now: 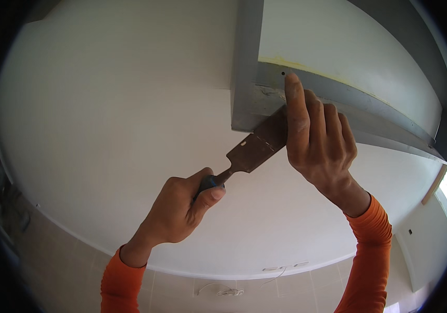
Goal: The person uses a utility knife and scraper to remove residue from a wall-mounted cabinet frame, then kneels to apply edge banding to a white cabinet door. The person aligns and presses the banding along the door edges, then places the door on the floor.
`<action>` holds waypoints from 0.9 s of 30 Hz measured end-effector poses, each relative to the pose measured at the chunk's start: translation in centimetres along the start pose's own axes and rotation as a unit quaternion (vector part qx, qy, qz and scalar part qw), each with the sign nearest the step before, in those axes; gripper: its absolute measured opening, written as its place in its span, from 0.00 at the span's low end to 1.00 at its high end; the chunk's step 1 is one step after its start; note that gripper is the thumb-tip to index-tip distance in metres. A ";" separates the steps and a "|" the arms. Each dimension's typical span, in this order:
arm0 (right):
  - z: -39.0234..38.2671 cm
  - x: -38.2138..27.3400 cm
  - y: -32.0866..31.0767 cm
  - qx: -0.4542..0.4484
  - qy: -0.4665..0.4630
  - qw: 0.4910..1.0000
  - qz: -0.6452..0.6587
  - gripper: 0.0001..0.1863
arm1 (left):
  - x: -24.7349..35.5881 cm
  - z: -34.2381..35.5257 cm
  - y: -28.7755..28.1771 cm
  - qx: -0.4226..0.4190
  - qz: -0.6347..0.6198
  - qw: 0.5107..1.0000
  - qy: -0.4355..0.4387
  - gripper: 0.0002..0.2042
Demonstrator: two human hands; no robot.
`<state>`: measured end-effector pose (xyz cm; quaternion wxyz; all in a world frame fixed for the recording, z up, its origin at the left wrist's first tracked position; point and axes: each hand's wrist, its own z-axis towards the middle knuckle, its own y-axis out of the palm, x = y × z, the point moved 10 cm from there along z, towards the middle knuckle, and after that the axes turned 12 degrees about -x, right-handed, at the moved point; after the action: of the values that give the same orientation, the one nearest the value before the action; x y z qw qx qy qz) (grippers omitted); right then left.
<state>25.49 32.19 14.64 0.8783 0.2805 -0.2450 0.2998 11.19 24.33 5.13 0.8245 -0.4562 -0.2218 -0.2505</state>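
Observation:
My left hand (pixel 181 202) is wrapped round the dark handle of a scraper with a broad brown blade (pixel 254 152). The blade slants up to the right, and its far end reaches the underside of a grey metal frame (pixel 248 83) near the corner. Raised beside the blade, my right hand (pixel 321 125) has its fingers over the frame's lower bar. Its index finger points up close to a small dark hole in the bar. The right thumb and the blade's tip are hidden behind this hand. A yellowish line runs along the bar's upper edge.
A broad pale wall (pixel 124 104) lies behind the tool and frame. Low down, a white skirting edge meets the tiled floor (pixel 176 289), where a coil of white cable (pixel 229 292) lies. Bright light enters at the far right, past a wooden strip (pixel 435 183).

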 end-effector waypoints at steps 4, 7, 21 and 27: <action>0.4 0.2 0.2 -0.002 -0.001 1.000 0.005 0.17 | 0.1 0.4 0.0 -0.016 0.010 1.000 0.006 0.27; 0.4 0.1 0.2 -0.007 -0.014 1.000 0.008 0.12 | 0.1 0.6 0.0 -0.030 0.010 1.000 0.002 0.26; 1.7 -1.8 -0.2 -0.068 -0.044 0.995 0.055 0.11 | 0.6 -0.6 -2.0 -0.072 0.053 0.996 0.015 0.22; 2.1 -1.8 -0.5 -0.068 -0.045 0.995 0.059 0.10 | 1.3 -0.7 -3.4 -0.077 0.076 0.994 0.017 0.22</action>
<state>23.96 29.83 14.88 0.8642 0.2182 -0.3206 0.3205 10.20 21.90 7.68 0.8071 -0.5299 -0.1520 -0.2114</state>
